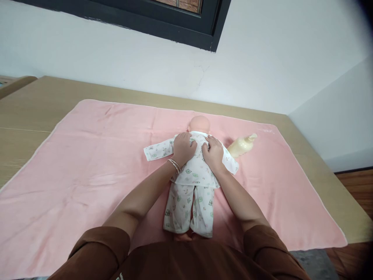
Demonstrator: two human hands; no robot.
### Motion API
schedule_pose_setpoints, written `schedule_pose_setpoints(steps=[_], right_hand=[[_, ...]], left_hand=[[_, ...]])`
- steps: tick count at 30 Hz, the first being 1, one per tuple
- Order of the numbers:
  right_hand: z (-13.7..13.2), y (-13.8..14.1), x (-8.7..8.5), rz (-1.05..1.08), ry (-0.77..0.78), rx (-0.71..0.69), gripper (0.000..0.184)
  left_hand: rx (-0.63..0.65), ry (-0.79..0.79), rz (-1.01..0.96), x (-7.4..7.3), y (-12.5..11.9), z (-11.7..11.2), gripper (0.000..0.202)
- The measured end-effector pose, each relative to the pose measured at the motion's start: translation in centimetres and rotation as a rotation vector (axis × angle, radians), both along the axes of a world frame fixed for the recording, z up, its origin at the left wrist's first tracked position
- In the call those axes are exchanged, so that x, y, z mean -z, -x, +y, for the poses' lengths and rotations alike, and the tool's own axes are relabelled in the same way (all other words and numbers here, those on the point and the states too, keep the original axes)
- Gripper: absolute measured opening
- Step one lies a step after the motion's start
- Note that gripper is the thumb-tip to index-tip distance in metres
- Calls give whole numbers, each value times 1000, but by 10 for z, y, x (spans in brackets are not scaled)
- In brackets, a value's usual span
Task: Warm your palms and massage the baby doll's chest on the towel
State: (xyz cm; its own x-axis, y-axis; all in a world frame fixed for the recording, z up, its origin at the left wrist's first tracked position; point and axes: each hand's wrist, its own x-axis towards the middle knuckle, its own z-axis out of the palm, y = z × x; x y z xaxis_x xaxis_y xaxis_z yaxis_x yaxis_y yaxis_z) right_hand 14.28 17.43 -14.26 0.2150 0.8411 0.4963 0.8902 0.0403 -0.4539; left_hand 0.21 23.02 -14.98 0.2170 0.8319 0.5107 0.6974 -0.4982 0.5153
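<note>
A baby doll (194, 177) in a white printed top and trousers lies stretched out with its smooth head (199, 123) pointing away from me. Its face does not show, and it seems to lie on its front. My left hand (183, 148) rests on the left side of its upper back, near the shoulder, thumb apart from the fingers. On the right side, my right hand (213, 152) lies in the same way, its fingers laid on the cloth. Both hands touch the top without visibly gripping it. The doll's left-side sleeve (159, 149) sticks out sideways.
A pink blanket (96, 167) covers much of the wooden table (309, 167) under the doll. A pale yellow pump bottle (242, 146) lies on the blanket beside the right-side sleeve. Behind the table rises a white wall (140, 58) with a dark window frame (163, 23).
</note>
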Motion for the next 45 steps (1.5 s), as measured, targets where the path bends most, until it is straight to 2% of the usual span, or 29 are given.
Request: schedule_pose_setpoints(steps=[6, 11, 20, 25, 30, 32, 38, 45], right_hand=[[6, -3, 1, -80, 105, -81, 48], [4, -2, 1, -86, 41, -151, 47], [-8, 9, 2, -1, -110, 3, 36], [-1, 2, 1, -16, 25, -25, 44], [6, -5, -2, -62, 153, -147, 55], [5, -4, -2, -65, 115, -152, 53], [0, 3, 7, -1, -156, -98, 38], [1, 3, 18, -5, -274, -77, 34]], left_hand=[[68, -32, 53, -1, 0, 3, 30], [165, -48, 21, -5, 2, 2, 33], [59, -77, -44, -5, 2, -7, 24], [19, -34, 1, -6, 1, -5, 28], [187, -40, 67, -8, 3, 0, 37], [192, -46, 38, -8, 3, 0, 34], [127, -83, -37, -6, 3, -5, 26], [149, -125, -124, 0, 3, -4, 27]])
